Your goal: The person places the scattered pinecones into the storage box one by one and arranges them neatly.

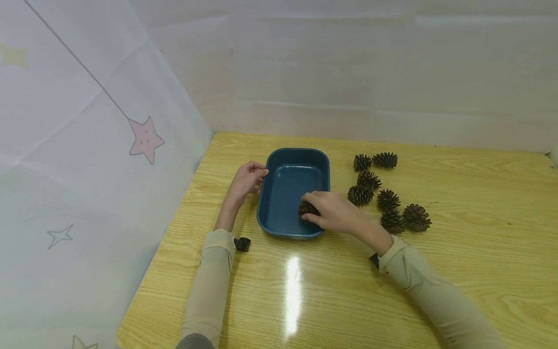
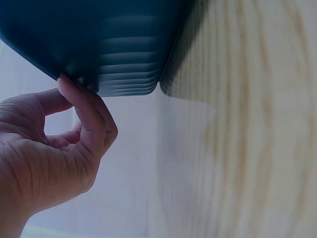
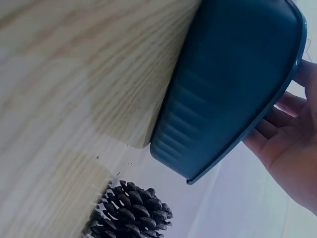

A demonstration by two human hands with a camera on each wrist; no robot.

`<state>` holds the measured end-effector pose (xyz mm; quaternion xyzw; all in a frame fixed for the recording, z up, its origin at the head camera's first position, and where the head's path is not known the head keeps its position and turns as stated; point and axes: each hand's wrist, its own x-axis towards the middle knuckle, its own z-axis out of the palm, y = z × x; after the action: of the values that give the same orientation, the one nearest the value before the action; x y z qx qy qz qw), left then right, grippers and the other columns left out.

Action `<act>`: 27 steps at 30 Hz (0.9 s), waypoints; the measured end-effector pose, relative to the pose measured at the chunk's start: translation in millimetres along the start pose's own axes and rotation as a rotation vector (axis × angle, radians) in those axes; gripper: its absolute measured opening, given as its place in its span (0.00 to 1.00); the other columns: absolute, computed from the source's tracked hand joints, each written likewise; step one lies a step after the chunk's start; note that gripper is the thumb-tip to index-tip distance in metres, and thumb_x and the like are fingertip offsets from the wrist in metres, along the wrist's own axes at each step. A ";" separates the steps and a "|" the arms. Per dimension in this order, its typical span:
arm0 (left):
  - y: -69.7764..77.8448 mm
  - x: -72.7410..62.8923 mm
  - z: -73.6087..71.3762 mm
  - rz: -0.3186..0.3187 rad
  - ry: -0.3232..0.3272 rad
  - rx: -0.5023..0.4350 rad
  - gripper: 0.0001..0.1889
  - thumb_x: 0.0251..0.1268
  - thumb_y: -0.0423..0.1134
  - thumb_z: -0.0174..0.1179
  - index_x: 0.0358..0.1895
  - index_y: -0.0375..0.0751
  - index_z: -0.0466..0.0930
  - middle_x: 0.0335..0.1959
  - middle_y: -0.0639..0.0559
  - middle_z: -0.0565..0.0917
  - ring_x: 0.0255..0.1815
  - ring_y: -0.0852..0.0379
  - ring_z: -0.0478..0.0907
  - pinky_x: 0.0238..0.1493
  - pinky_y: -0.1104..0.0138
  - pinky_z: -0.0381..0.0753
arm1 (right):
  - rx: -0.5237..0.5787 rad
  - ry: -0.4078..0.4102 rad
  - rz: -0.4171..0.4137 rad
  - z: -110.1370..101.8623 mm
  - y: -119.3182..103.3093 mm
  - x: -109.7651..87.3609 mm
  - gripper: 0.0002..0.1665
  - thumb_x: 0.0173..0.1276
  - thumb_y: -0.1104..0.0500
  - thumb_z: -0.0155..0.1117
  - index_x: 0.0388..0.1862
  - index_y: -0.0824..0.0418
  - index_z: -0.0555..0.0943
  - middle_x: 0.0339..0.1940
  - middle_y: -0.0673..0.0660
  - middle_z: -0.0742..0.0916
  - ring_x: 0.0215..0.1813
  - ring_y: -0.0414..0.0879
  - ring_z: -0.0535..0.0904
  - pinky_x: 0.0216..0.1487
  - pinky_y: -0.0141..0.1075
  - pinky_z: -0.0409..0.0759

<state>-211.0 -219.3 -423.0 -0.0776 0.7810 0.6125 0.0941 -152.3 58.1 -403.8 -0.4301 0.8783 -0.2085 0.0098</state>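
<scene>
A deep blue rectangular baking dish (image 1: pixel 287 194) stands on the wooden table. My left hand (image 1: pixel 247 182) holds its left rim, thumb at the edge and fingers along the outer wall; the left wrist view shows the fingers (image 2: pixel 89 116) bent against the rim. Over the dish's near right part, my right hand (image 1: pixel 333 212) grips a pine cone (image 1: pixel 307 209) low inside it. In the right wrist view the dish wall (image 3: pixel 218 94) hides that cone and the tips of my right hand (image 3: pixel 292 129).
Several pine cones lie right of the dish, among them one at the back (image 1: pixel 385 160), one by my right wrist (image 1: pixel 392 221) and the rightmost one (image 1: pixel 416 217). White cloth (image 1: pixel 327 72) hangs behind the table (image 1: pixel 479 218), with more cloth at the left.
</scene>
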 end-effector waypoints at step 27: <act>1.1 0.4 0.1 -0.017 -0.010 -0.013 0.16 0.77 0.42 0.61 0.58 0.35 0.78 0.44 0.42 0.80 0.30 0.56 0.77 0.26 0.68 0.77 | -0.006 -0.088 0.002 4.3 -2.8 0.3 0.20 0.73 0.57 0.71 0.57 0.68 0.81 0.47 0.62 0.86 0.46 0.53 0.85 0.43 0.43 0.84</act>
<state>-211.6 -218.9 -422.1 -0.0818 0.7758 0.6171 0.1029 -149.6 54.8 -406.6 -0.4380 0.8781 -0.1869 0.0473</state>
